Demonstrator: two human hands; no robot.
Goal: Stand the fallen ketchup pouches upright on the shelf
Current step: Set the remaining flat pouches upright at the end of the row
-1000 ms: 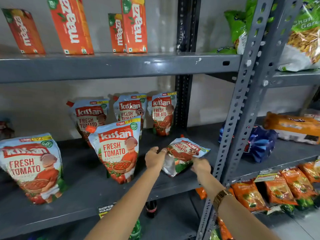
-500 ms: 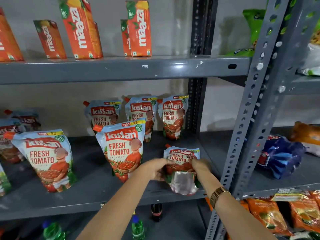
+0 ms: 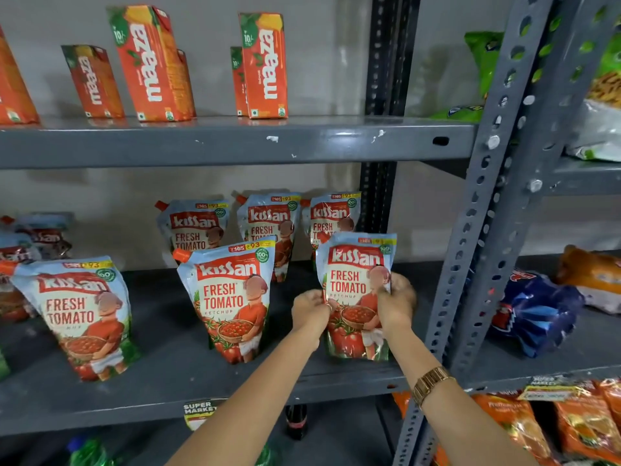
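A Kissan ketchup pouch stands upright near the right end of the grey middle shelf. My left hand grips its left edge and my right hand grips its right edge. Two more pouches stand upright in the front row, one just left of my hands and one further left. Three pouches stand along the back wall. At the far left more pouches lie blurred and partly cut off.
A perforated grey upright post rises just right of my right hand. Maaza juice cartons stand on the shelf above. A blue packet and orange packs lie on the neighbouring shelf. Orange snack bags fill the shelf below.
The pouch lay flat on the shelf, then both hands lifted and turned it. It now stands upright, label facing me, further back on the shelf.
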